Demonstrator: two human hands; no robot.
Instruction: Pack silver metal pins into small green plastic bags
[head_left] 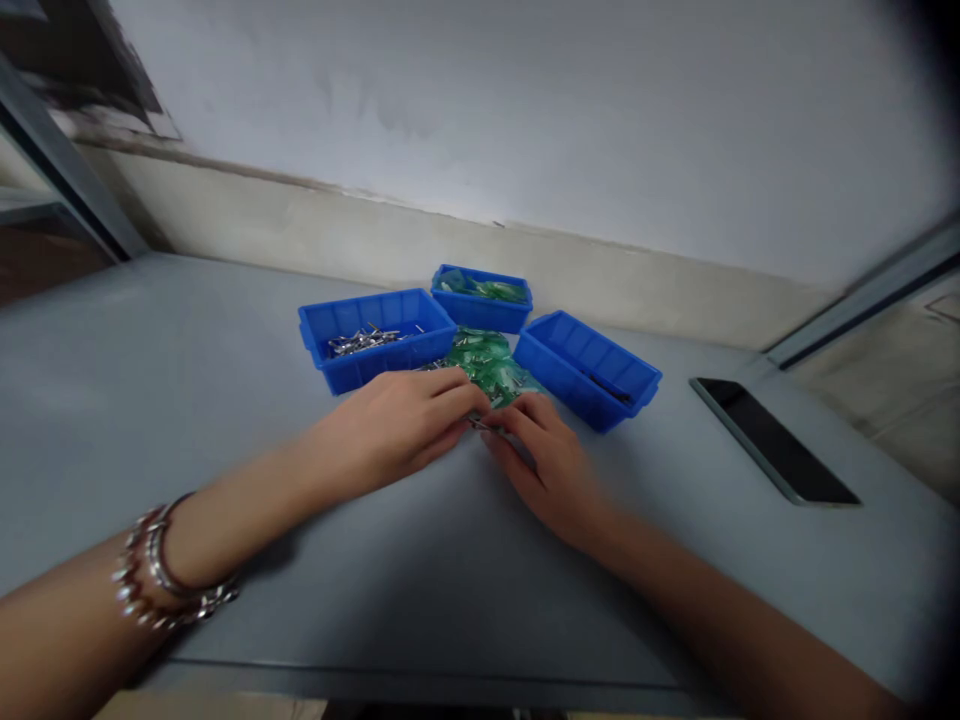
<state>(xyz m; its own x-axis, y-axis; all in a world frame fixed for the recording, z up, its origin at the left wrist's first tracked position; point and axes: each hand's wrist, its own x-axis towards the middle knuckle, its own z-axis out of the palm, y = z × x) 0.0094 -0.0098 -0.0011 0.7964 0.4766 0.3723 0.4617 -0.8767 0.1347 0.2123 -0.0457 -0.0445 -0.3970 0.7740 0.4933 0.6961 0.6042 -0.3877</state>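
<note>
My left hand (420, 415) and my right hand (544, 455) meet over the middle of the table, fingertips close together. Both are closed in a pinch around a small, thin metal piece (480, 425), too small to name. Just beyond my fingers lies a green plastic bag (487, 360) with small silvery metal pieces on or in it. Behind my left hand stands a blue bin (352, 375) with a heap of small metal pins (367, 340). Another blue bin (581, 390), right of the bag, has a dark item in it.
At the back, a third blue bin (484, 315) contains green plastic (499, 290). A phone (776, 440) lies on the grey table (420, 600) at the right. Behind the table is a wall (525, 130), with metal posts on both sides.
</note>
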